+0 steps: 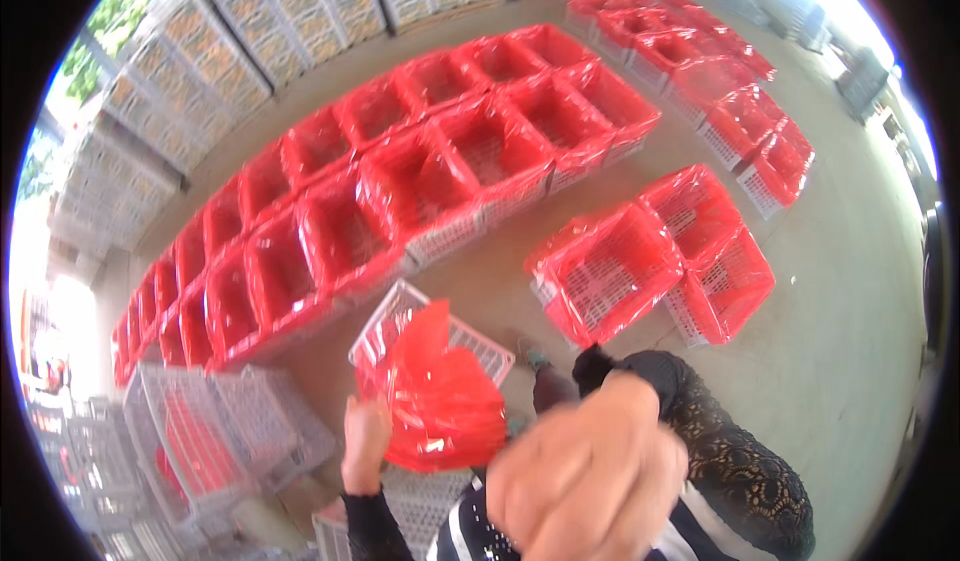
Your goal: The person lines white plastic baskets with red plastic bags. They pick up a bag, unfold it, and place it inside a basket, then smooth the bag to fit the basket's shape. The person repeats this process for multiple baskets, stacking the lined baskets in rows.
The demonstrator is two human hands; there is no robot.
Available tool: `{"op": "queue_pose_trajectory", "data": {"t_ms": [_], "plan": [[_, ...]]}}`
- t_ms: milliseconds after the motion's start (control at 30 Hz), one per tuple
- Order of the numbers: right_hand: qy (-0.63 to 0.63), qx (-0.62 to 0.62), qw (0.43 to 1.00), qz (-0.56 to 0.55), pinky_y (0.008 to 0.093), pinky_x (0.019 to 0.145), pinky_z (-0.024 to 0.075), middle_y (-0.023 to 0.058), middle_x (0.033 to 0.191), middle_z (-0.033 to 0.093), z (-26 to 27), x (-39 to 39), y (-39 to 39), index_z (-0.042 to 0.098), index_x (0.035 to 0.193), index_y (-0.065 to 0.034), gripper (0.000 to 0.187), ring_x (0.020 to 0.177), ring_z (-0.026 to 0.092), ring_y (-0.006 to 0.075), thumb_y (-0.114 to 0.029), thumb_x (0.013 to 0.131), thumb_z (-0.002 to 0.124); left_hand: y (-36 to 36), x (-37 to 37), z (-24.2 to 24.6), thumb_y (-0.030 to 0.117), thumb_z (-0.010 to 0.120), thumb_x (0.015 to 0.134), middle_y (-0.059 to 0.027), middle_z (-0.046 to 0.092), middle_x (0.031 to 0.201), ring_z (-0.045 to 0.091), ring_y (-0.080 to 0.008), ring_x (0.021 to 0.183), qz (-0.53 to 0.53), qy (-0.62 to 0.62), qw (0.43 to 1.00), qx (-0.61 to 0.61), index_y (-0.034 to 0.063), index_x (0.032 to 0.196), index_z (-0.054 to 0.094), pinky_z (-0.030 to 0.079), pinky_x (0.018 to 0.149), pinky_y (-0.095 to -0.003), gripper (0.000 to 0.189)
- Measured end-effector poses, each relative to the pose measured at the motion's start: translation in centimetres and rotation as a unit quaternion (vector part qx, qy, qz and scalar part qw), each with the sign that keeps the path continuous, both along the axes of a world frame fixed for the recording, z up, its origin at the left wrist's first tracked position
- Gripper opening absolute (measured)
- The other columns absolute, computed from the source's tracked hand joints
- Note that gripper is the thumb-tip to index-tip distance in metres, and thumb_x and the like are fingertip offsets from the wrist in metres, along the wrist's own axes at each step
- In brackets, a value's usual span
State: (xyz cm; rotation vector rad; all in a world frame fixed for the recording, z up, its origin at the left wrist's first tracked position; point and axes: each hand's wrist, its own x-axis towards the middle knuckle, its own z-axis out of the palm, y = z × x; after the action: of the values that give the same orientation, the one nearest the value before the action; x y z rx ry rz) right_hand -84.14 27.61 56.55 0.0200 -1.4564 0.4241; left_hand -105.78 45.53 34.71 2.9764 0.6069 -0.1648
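Observation:
A loose red plastic bag (450, 403) hangs bunched in front of me, its top edge standing up in a point. My left hand (366, 430) grips the bag at its left side. Close to the camera, my right hand (592, 471) is raised with curled fingers, large and blurred. It overlaps the bag's right side in the picture, and whether it pinches any film is hidden. Behind the bag is a white plastic crate (480, 347), partly covered by it. Another pale crate (420, 505) sits below the bag, against my body.
A long double row of white crates lined with red film (487, 148) stretches across the floor. Three lined crates (611, 283) stand to the right, with another group (712, 80) beyond. Stacked pale crates (217, 441) are at left. Tall filled stacks (300, 20) line the back.

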Motion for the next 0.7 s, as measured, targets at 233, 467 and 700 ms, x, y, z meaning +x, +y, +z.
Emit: {"op": "queue_pose_trajectory", "data": {"t_ms": [233, 467, 700], "plan": [[-0.378, -0.286, 0.794, -0.38, 0.0378, 0.09, 0.0339, 0.0116, 0.11, 0.052, -11.3, 1.8, 6.4, 0.052, 0.105, -0.0062, 0.047, 0.104, 0.048, 0.028, -0.026, 0.066, 0.068, 0.4, -0.7, 7.9, 0.018, 0.051, 0.078, -0.0152, 0.055, 0.063, 0.052, -0.0311, 0.062, -0.074, -0.04, 0.995, -0.059, 0.0057, 0.085, 0.055, 0.042, 0.062, -0.0381, 0.015], [-0.46, -0.309, 0.781, -0.287, 0.0359, 0.074, 0.0417, 0.0085, 0.08, 0.059, -18.5, 0.4, 10.8, 0.058, 0.085, -0.004, 0.018, 0.079, 0.055, 0.0256, -0.011, 0.069, 0.059, 1.4, -3.7, 11.9, 0.023, 0.056, 0.075, -0.0188, 0.055, 0.067, 0.053, -0.036, 0.067, 0.04, 0.008, 0.986, -0.164, 0.0042, 0.078, 0.055, 0.042, 0.061, -0.0431, 0.019], [-0.429, -0.513, 0.735, -0.111, 0.0299, 0.066, 0.0425, 0.0118, 0.077, 0.057, -16.4, 1.8, 12.2, 0.054, 0.086, 0.0004, 0.023, 0.072, 0.053, 0.019, -0.014, 0.069, 0.061, 5.5, -6.0, 12.3, 0.019, 0.056, 0.072, -0.0165, 0.058, 0.074, 0.054, -0.0352, 0.072, 0.128, -0.068, 0.984, -0.103, 0.004, 0.08, 0.059, 0.043, 0.065, -0.0411, 0.018]]}}
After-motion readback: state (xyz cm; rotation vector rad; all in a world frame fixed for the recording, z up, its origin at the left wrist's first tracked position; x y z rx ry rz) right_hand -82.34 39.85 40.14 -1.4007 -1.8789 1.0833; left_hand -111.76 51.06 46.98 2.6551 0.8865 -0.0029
